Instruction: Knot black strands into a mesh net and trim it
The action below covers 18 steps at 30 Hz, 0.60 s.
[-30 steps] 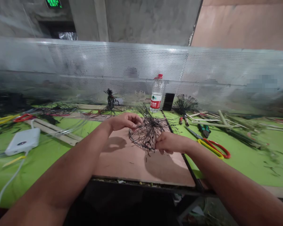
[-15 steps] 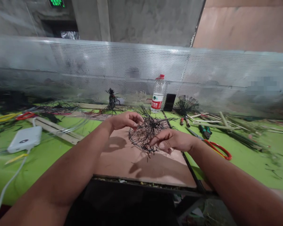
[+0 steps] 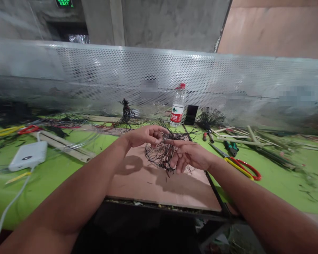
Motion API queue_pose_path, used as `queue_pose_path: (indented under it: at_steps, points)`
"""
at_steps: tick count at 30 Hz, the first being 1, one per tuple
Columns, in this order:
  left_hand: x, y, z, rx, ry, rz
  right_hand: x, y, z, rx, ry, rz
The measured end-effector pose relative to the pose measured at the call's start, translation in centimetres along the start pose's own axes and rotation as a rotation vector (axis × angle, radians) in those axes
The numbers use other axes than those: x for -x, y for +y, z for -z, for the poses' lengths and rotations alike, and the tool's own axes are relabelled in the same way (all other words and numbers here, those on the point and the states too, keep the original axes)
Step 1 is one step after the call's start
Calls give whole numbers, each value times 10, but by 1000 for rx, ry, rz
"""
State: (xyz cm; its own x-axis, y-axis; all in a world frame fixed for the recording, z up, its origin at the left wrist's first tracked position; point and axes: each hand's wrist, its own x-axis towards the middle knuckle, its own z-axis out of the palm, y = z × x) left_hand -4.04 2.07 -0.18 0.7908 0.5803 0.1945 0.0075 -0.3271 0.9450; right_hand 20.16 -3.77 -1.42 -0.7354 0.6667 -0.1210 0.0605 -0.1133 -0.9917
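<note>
A black tangled wire mesh piece [image 3: 160, 153] is held up over a brown board [image 3: 151, 180] in the middle of the table. My left hand [image 3: 145, 135] curls round its upper left edge, fingers pinched on the strands. From the right, my right hand [image 3: 188, 155] reaches in, index finger stretched across the top of the mesh and the other fingers bent against its right side. Loose strand ends stick out above and below the hands.
Yellow and red scissors [image 3: 241, 167] and green pliers [image 3: 230, 147] lie to the right on the green tabletop [image 3: 55, 169]. A water bottle [image 3: 178, 106] and dark phone [image 3: 190, 114] stand by the perforated metal screen [image 3: 95, 77]. A white power bank [image 3: 28, 156] lies left, with sticks and more scissors.
My right hand has moved from the mesh's lower right edge up and left to its top, close to my left hand. The mesh has tilted and bunched slightly between them.
</note>
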Motion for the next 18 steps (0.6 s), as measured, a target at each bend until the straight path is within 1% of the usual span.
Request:
queue_pose_path:
  at_steps: [3, 5, 7, 10, 15, 18]
  points:
    - [-1, 4, -6, -38, 8, -13, -4, 4, 0, -42, 49, 42]
    - [-3, 5, -10, -68, 48, -42, -6, 6, -1, -50, 88, 54]
    - [-5, 4, -15, -95, 91, -81, -8, 9, -2, -40, 99, 57]
    - [-8, 2, -20, -122, 94, -120, -9, 12, -2, -54, 71, 67]
    - [-11, -1, -27, -120, 68, -126, -11, 16, 3, -135, -11, 59]
    - [-11, -1, -29, -107, 55, -147, -12, 16, 5, -155, -6, 77]
